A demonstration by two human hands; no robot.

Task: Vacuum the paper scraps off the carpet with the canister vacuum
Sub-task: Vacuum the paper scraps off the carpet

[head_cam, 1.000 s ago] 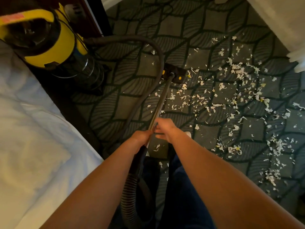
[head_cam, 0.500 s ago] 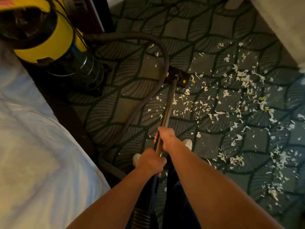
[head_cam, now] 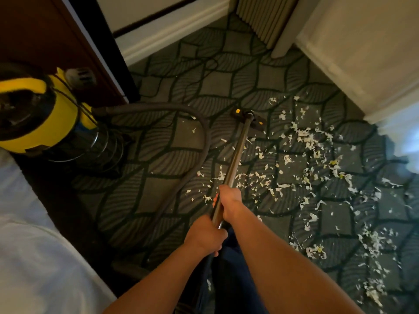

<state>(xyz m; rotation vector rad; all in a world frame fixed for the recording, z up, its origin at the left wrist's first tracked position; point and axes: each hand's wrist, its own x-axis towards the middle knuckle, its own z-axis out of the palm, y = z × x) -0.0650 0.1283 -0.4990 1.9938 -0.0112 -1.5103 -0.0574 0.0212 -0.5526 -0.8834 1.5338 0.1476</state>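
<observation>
I see both hands on the vacuum's metal tube (head_cam: 238,150). The right hand (head_cam: 229,200) grips it further forward, fingers wrapped round the steel. The left hand (head_cam: 205,234) is just behind, fingers curled tight where the tube meets the dark handle. The tube slants away from me to the floor head (head_cam: 248,117), which sits flat on the patterned carpet (head_cam: 147,200) at the near-left edge of the mess.

The paper scraps (head_cam: 306,141) lie thick to the right of the head and trail down the right side of the carpet, with a few stray bits to the left of the tube.

The canister vacuum (head_cam: 45,123) stands upright at the left, with a yellow top and a shiny drum below. The drum is closed, so I cannot tell what is in it. Its grey hose (head_cam: 199,141) leaves the canister, loops over the carpet and curves back toward me. A white bed (head_cam: 34,245) fills the lower left, just beside the canister.
</observation>
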